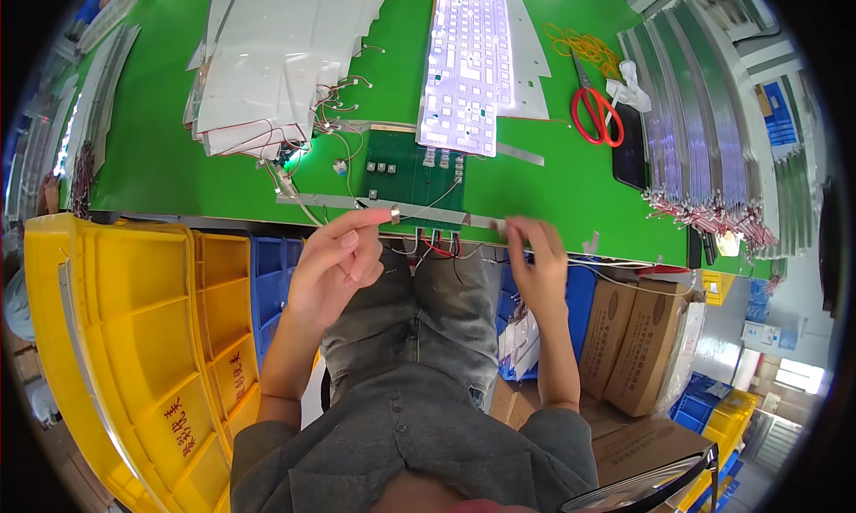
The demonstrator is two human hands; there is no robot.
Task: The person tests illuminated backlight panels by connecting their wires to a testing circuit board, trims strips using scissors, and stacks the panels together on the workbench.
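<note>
My left hand (334,263) is over the table's near edge, index finger stretched out, the others loosely curled. Its index fingertip meets a small pale metallic-looking piece (395,214) by the near edge of a green circuit board (392,163). A thin white cable (432,202) runs from that piece to the board's right side. My right hand (539,259) is blurred by motion just right of the board; whether its bent fingers hold anything is unclear. Beyond the board, a lit white keyboard backlight panel (468,62) overlaps its far edge.
Thin white panels with wires (267,76) are stacked at the left. Red-handled scissors (593,116), a dark phone (629,145) and yellow cord (584,47) lie at the right, beside stacked strips (691,103). Yellow bins (116,335) and cardboard boxes (637,343) flank me below the table.
</note>
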